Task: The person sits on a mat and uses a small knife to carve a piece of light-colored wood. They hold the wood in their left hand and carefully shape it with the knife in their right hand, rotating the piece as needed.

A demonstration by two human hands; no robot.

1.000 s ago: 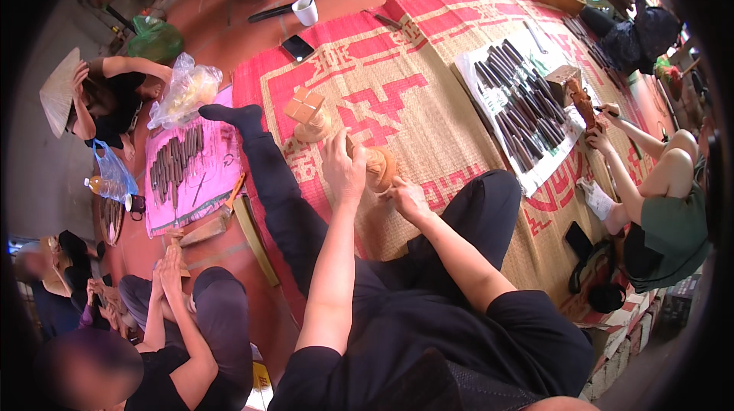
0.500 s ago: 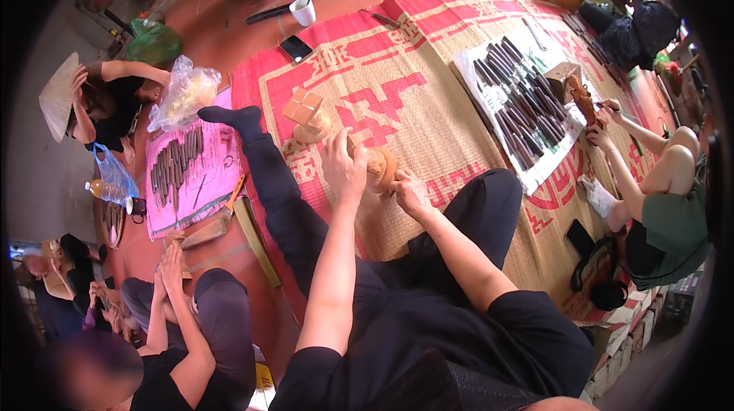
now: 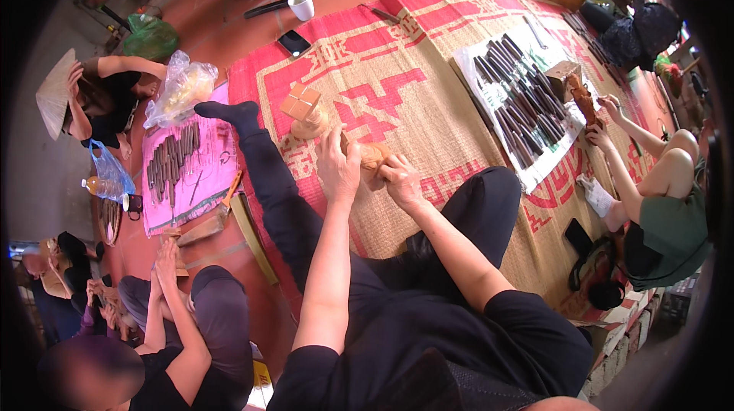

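Between my hands, just above the mat, is a light brown carved wooden piece (image 3: 373, 154), partly hidden by my fingers. My left hand (image 3: 338, 168) is closed around its left side. Against its near right side my right hand (image 3: 399, 180) presses with curled fingers; whether a small tool sits in them is hidden. Just beyond my left hand, a second wooden piece stands on the mat, with a square block (image 3: 300, 102) on top and a rounded lower part (image 3: 310, 125).
A red and straw woven mat (image 3: 451, 105) lies beneath. Several dark-handled carving tools (image 3: 527, 97) lie on a white sheet at right; more rest on a pink cloth (image 3: 222, 132) at left. A phone (image 3: 293, 43) and white cup (image 3: 301, 6) lie beyond. Other people sit around.
The carved piece has turned and tipped between my hands, showing less of its rounded end. My right hand has shifted slightly left and now covers more of it.
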